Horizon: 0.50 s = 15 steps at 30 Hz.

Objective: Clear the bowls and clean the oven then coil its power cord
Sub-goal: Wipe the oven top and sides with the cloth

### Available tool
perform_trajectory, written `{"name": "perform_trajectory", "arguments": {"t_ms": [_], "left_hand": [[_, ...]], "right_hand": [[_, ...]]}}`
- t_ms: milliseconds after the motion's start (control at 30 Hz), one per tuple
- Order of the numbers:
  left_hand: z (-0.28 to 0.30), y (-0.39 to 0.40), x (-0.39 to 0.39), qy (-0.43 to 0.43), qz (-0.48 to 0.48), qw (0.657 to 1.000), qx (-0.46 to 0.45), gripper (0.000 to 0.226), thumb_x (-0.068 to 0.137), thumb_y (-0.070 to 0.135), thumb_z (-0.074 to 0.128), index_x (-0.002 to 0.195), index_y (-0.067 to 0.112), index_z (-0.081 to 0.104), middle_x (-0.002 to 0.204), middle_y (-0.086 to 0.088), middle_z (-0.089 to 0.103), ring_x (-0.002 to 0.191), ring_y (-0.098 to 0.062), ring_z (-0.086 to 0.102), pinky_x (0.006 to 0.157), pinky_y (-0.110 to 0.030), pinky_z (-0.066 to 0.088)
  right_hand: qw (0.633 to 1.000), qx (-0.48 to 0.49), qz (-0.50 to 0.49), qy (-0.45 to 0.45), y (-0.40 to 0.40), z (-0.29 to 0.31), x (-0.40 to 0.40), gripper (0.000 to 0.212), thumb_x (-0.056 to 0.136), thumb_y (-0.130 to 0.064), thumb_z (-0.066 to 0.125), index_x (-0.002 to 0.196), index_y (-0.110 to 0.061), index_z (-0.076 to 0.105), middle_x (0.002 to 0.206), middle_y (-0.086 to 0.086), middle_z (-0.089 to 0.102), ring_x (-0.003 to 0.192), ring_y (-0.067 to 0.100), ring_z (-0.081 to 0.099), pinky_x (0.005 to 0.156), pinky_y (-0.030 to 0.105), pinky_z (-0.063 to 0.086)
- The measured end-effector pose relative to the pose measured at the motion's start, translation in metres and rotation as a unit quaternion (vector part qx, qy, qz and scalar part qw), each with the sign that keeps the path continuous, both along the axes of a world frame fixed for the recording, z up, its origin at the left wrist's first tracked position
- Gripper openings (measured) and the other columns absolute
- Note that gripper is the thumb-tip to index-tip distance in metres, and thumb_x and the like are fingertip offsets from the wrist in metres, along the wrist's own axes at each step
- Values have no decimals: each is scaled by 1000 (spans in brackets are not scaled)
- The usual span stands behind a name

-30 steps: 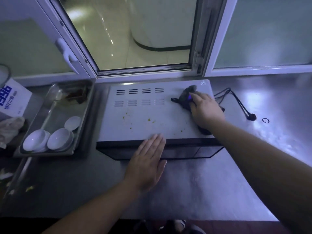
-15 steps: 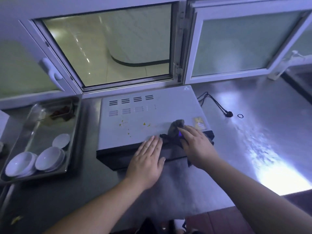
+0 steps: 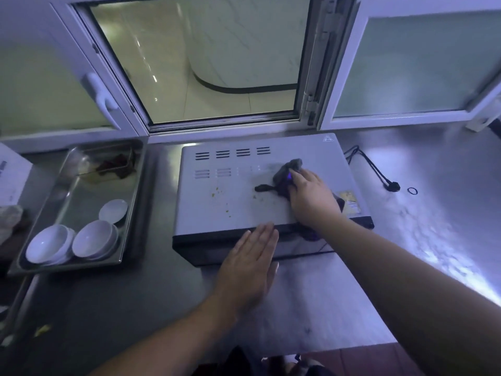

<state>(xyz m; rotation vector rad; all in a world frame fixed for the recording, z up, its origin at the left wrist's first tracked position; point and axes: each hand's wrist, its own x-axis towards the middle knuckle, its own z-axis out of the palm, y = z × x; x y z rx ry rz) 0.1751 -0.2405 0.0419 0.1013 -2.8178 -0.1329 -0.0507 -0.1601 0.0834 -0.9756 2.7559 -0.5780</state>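
R hand presses 1 dark cloth flat on top of the oven, fingers laid over it, not curled. L hand flat, fingers straight & together, tips on oven's front top edge. A few crumbs mid-top. Power cord lies loose on counter right of oven, 1 small black ring just beside its plug. Left: 1 steel tray w/ 3 white bowl stacks, dark scraps at far end.
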Motion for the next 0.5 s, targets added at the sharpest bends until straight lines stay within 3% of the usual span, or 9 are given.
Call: {"name": "perform_trajectory", "arguments": {"t_ms": [200,500], "left_hand": [[1,3,2,-34,14,999,-5,57,107,35,36,157,8,37,167,-7,27,156,-20,23,124,-42,29],[6,4,4,-71,17,997,-11,58,109,36,30,160,9,29,170,-7,18,158,-18,12,125,-42,26]], "right_hand": [[1000,16,2,-20,-65,15,-52,51,106,-28,33,156,-15,35,160,12,36,147,33,30,121,45,27],[1000,13,24,-12,-108,21,-86,47,106,-28,35,151,-15,39,153,12,42,138,34,37,115,50,32]]}}
